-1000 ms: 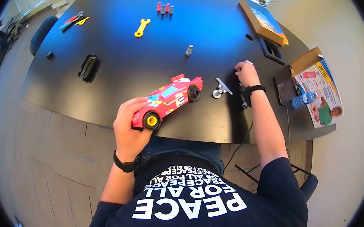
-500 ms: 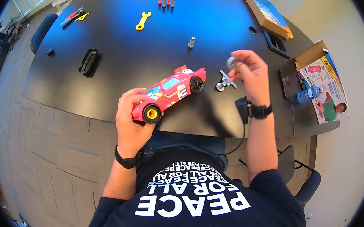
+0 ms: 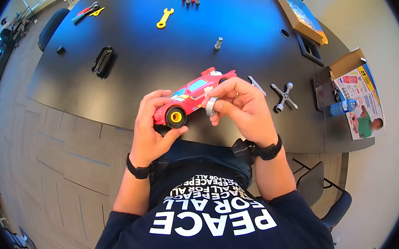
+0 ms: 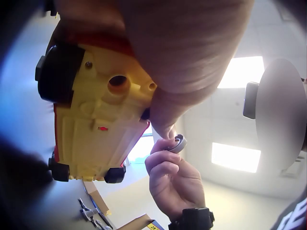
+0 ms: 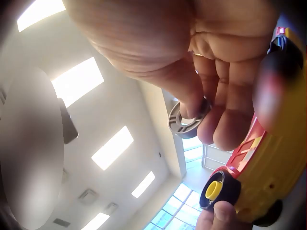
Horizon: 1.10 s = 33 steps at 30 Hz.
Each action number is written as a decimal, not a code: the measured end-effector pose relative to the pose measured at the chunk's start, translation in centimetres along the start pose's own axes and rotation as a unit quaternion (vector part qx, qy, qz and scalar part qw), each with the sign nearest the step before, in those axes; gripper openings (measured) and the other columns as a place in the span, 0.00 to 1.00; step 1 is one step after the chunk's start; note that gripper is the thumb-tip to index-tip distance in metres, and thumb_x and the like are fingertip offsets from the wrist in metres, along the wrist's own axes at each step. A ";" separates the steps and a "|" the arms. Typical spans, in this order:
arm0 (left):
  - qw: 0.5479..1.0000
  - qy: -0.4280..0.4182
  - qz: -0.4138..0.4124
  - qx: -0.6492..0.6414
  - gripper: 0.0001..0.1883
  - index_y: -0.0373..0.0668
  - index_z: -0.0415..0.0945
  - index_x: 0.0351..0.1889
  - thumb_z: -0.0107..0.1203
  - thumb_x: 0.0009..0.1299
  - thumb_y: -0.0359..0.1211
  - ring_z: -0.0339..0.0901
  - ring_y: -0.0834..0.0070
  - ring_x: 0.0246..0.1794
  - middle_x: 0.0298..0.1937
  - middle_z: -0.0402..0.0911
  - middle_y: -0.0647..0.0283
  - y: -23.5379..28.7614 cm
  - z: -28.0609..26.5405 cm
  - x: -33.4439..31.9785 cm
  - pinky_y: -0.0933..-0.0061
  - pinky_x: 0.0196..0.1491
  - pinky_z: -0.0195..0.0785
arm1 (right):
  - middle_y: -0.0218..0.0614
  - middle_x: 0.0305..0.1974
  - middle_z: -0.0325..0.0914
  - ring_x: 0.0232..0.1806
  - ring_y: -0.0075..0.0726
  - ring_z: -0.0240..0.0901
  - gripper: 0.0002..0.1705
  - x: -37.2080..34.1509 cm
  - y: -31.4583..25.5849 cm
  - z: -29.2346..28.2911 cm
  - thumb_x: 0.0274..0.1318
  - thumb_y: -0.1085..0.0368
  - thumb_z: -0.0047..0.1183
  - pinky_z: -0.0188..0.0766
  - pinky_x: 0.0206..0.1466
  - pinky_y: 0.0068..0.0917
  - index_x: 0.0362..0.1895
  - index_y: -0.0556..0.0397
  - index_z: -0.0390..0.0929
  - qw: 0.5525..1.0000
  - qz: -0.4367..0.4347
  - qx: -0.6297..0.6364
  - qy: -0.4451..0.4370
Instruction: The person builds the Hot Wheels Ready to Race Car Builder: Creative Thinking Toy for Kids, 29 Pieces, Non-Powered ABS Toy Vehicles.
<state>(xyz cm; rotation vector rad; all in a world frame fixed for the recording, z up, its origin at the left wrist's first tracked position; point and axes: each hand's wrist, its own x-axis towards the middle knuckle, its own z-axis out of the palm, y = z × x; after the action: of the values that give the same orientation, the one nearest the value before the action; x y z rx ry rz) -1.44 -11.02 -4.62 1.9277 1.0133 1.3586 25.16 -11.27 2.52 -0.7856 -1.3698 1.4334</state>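
The left hand [image 3: 150, 129] grips the front end of a red toy car [image 3: 190, 97], whose near wheel [image 3: 176, 117] shows a yellow hub. Between thumb and fingers, the right hand [image 3: 248, 110] pinches a grey ring [image 3: 211, 107] beside the car, apart from that wheel. Its spoked face shows in the right wrist view, where the ring [image 5: 177, 125] hangs clear of the car. The left wrist view shows the car's yellow underside [image 4: 91, 120] and black wheels. The car's rear wheel is partly hidden behind the right hand.
A grey cross-shaped tool [image 3: 284, 97] lies right of the right hand, with another grey part [image 3: 257, 85] partly behind that hand. Farther off are a grey peg [image 3: 218, 43], yellow wrench [image 3: 165, 18], black part [image 3: 103, 61], several pegs, and a bottle [image 3: 343, 107] by a box [image 3: 362, 98].
From the table's right side, the right hand has come left to the car, bringing the grey ring. The cross-shaped tool is now uncovered. The left hand still grips the car, its thumb more spread.
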 end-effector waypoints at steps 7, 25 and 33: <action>0.999 -0.025 0.029 -0.006 0.36 0.38 0.78 0.66 0.81 0.66 0.44 0.79 0.58 0.69 0.73 0.78 0.48 -0.7 -0.1 0.0 0.57 0.72 0.72 | 0.35 0.48 0.86 0.42 0.25 0.86 0.13 1.3 -0.1 4.5 0.67 0.82 0.66 0.85 0.43 0.23 0.52 0.58 0.93 0.977 -0.109 -0.179 0.033; 0.999 -0.016 0.029 -0.023 0.34 0.38 0.78 0.66 0.81 0.67 0.42 0.81 0.54 0.69 0.71 0.81 0.49 -1.2 0.3 -0.3 0.56 0.70 0.74 | 0.40 0.53 0.81 0.41 0.38 0.86 0.23 1.1 1.7 4.4 0.57 0.78 0.75 0.84 0.46 0.32 0.58 0.57 0.90 0.942 -0.180 -0.281 -0.031; 0.999 -0.031 0.038 -0.008 0.33 0.38 0.77 0.67 0.80 0.70 0.41 0.81 0.58 0.69 0.72 0.80 0.49 -1.2 0.2 -0.3 0.59 0.70 0.75 | 0.33 0.48 0.80 0.36 0.27 0.82 0.26 0.5 2.2 4.6 0.50 0.74 0.83 0.82 0.42 0.29 0.56 0.55 0.92 0.958 -0.115 -0.263 0.012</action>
<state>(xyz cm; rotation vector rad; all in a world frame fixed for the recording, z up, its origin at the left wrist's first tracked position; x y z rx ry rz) -1.61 -10.59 -5.79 2.0023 0.9061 1.3360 20.26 -12.19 1.24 -0.9347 -1.7897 0.8792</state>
